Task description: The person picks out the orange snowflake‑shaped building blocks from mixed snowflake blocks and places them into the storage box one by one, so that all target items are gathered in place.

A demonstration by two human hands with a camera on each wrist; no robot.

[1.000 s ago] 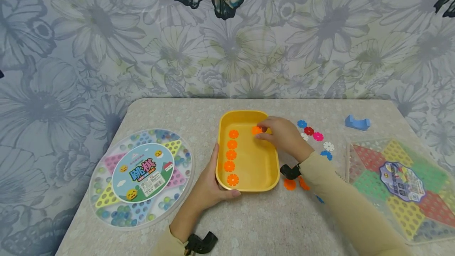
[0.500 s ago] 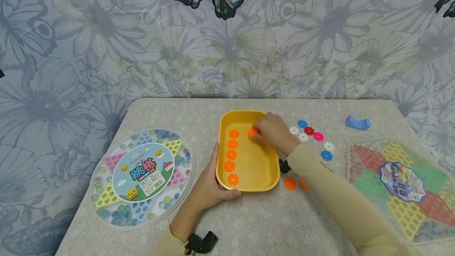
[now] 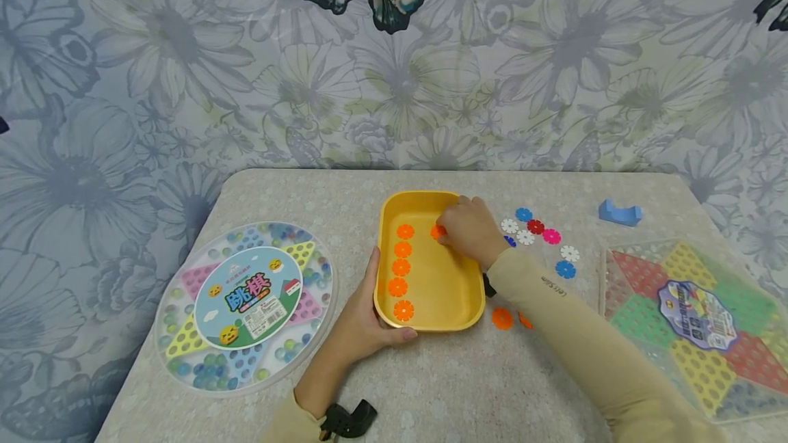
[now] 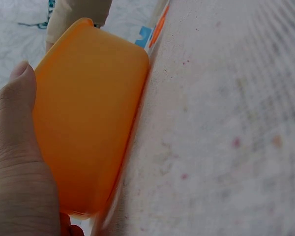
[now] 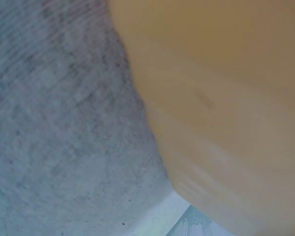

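A yellow tray (image 3: 449, 286) stands at the middle of the table. My left hand (image 3: 363, 316) grips its near left corner, fingers along the left side and thumb at the front wall; the left wrist view shows that thumb (image 4: 22, 103) against the tray's outer wall (image 4: 88, 113). Inside the tray, several orange snowflake discs (image 3: 401, 267) form a column on the left. My right hand (image 3: 474, 227) reaches in over the right rim and pinches another orange snowflake disc (image 3: 436, 232), partly hidden by the fingers, near the far end. A sleeve (image 5: 226, 123) fills much of the right wrist view.
Right of the tray lie loose snowflake discs: blue (image 3: 565, 269), white (image 3: 570, 253), red (image 3: 535, 226), pink (image 3: 551, 236) and orange (image 3: 502, 318). A round Chinese checkers set (image 3: 246, 299) lies left, a square one (image 3: 695, 320) right. A blue stand-like piece (image 3: 619, 213) sits at the back right.
My right hand has moved slightly left and turned, bringing the orange disc further into the tray, level with the column's far end. The left hand and tray have stayed put.
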